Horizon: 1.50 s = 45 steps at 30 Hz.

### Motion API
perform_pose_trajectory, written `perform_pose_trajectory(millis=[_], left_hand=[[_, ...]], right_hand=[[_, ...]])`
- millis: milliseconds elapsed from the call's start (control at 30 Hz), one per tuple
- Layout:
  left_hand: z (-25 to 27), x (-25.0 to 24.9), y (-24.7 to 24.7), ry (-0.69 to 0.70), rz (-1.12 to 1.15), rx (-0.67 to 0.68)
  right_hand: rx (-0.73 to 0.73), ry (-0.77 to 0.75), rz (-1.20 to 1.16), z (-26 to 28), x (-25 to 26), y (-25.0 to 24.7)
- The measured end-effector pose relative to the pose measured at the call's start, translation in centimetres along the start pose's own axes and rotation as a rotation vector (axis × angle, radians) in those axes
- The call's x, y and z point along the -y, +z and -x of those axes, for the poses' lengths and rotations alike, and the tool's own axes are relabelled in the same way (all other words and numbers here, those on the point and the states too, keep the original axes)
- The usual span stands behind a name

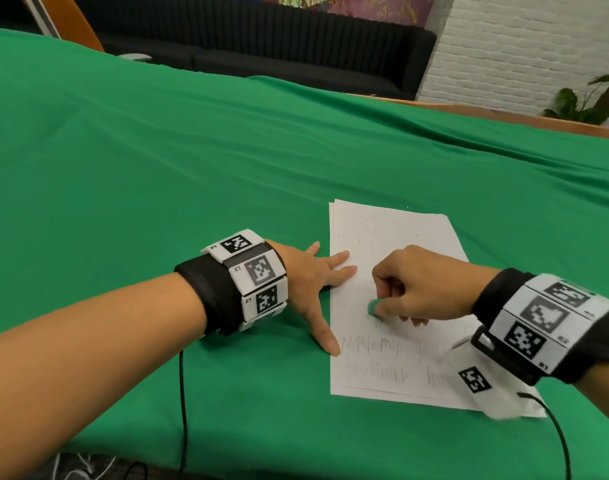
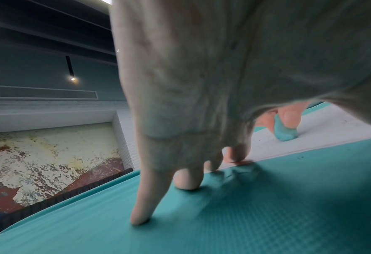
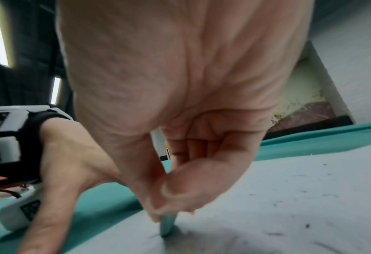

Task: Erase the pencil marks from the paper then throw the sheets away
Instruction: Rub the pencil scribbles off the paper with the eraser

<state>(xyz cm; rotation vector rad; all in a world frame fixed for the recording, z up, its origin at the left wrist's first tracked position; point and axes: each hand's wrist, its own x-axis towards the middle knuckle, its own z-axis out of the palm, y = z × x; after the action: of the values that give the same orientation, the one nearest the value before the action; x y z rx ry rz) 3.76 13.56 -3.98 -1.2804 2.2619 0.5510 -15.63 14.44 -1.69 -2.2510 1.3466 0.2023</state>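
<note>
A small green eraser is pinched between the thumb and the curled fingers of the right hand, and its lower tip is pressed onto the top sheet of a stack of white paper sheets. In the right wrist view the eraser is seen standing nearly upright under the fingertips, touching the paper where dark crumbs and short strokes are scattered beyond the hand.

The left hand is spread wide and flat, holding nothing. Its index and middle fingers are laid across the left edge of the sheets, just beside the right hand's knuckles, while the thumb is stretched back toward the person, with its tip touching the same edge. The remaining fingers are rested on the green cloth to the outside of the paper. In the left wrist view, the fingertips are seen pressed down on the cloth and on the paper edge, with the eraser visible past them.

Zigzag pencil marks are found in two rows on the paper nearer the person than the right hand, partly covered by its wristband. The area beyond the knuckles is mostly white, with faint specks. A black cable is run from under the left wrist across the cloth.
</note>
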Motion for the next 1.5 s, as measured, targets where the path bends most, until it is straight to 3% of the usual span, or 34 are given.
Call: perform_pose_trajectory(millis=[100,233,367,533,633,800,900,1033,1167,1300,1433,1500], left_hand=[[0.0,0.0,0.0,0.000,0.004,0.005],[0.0,0.0,0.0,0.000,-0.005,0.010],[-0.1,0.1,0.0,0.006,0.005,0.007],[0.0,0.1,0.0,0.001,0.000,0.011],[0.0,0.1,0.0,0.007,0.001,0.007],[-0.1,0.1,-0.1,0.003,-0.006,0.013],[-0.1,0.2,0.0,0.003,-0.003,0.011],[-0.1,0.2,0.0,0.012,-0.009,0.009],[-0.1,0.2,0.0,0.008,-0.003,0.006],[-0.1,0.2,0.0,0.007,-0.010,0.010],[-0.1,0.2,0.0,0.006,-0.004,0.009],[-0.1,0.1,-0.1,0.006,-0.006,0.012]], right_hand=[[0.103,-0.015,-0.043,0.5,0.3,0.2],[-0.034,0.019,0.020,0.0,-0.3,-0.1],[0.113,-0.007,-0.090,0.3,0.2,0.3],[0.018,0.032,-0.049,0.0,-0.5,-0.3],[0.128,0.010,-0.120,0.4,-0.2,-0.1],[0.026,0.029,-0.065,0.3,-0.8,-0.3],[0.097,0.011,-0.108,0.6,-0.7,-0.1],[-0.003,0.037,-0.106,0.5,-1.5,-0.4],[0.111,0.016,-0.175,0.9,-1.3,0.0],[-0.005,0.031,-0.120,0.8,-2.0,-0.3],[0.130,0.001,-0.189,1.1,-1.5,0.2],[0.085,0.029,-0.129,1.0,-1.9,-0.1]])
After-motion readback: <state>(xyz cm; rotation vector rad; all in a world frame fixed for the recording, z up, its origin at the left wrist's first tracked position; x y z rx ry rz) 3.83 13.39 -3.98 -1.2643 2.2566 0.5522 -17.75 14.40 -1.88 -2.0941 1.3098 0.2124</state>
